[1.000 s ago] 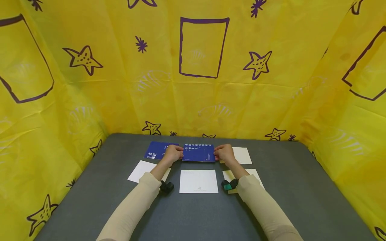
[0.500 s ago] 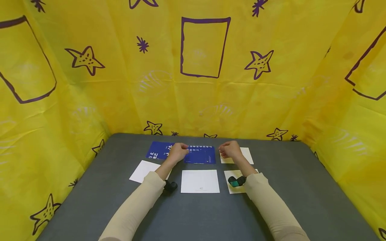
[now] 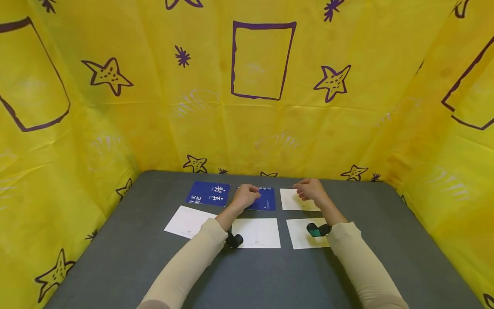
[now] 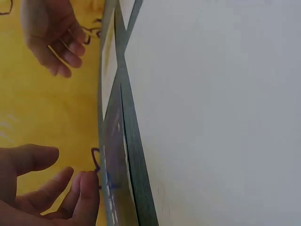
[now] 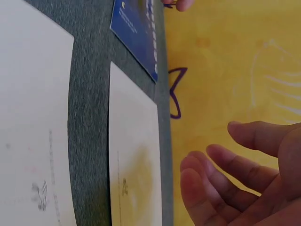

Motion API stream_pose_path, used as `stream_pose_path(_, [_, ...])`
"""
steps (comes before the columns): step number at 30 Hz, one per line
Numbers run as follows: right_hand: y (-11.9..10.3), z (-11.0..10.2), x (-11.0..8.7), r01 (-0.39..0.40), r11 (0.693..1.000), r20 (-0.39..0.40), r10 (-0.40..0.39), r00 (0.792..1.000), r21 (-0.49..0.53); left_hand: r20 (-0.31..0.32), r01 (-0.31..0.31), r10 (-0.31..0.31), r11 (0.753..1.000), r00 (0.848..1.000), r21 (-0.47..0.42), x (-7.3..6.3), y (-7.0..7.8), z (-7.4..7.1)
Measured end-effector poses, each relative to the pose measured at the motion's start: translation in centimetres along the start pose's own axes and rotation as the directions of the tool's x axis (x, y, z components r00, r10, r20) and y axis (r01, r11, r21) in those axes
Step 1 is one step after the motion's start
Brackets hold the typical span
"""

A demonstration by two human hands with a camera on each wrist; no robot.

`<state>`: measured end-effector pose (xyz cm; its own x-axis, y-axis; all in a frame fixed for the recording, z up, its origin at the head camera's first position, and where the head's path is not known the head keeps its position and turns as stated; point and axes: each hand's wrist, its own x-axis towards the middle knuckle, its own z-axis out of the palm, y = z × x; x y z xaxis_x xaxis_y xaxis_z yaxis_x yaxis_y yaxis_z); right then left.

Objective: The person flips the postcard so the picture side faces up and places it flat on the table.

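My left hand [image 3: 245,196] is over the blue card [image 3: 267,201] in the middle of the far row and hides its left part. In the left wrist view its thumb and fingers [image 4: 88,188] stand apart with nothing between them. My right hand [image 3: 310,190] hovers at the far white card [image 3: 289,201] on the right. Its fingers [image 5: 193,186] are loosely bent and hold nothing in the right wrist view. Another blue card [image 3: 208,193] with white lettering lies at the far left.
Nearer me lie three more white cards: a tilted left one [image 3: 187,221], a middle one [image 3: 259,234] and a right one [image 3: 299,235]. All rest on a dark grey table [image 3: 247,274]. Yellow patterned cloth [image 3: 247,128] encloses the back and sides.
Both hands held the middle blue card at its sides, then let it go flat on the table. Both have since moved right, the right hand over the far white card.
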<state>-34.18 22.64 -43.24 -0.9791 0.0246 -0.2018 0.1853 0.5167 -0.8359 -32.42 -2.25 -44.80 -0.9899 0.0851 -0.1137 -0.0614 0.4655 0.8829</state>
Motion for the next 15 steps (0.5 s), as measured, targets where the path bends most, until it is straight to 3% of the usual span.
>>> stream_pose_path(4, [0.5,-0.9,0.1,-0.016,0.999,-0.007,0.016,1.000,-0.034,0.038,0.013,-0.010,0.997,0.999,-0.082,0.0,0.3,1.1])
stream_pose_path(9, [1.3,-2.1,0.1,-0.046,0.995,-0.015,0.044,0.999,-0.093,0.031,0.021,-0.017,0.989,0.999,-0.143,0.0,0.8,2.8])
stream_pose_path(15, [2.1,-3.4,-0.2,-0.090,0.987,-0.047,0.085,0.995,-0.132,0.006,0.016,-0.015,0.991,1.000,-0.130,-0.2,1.8,5.4])
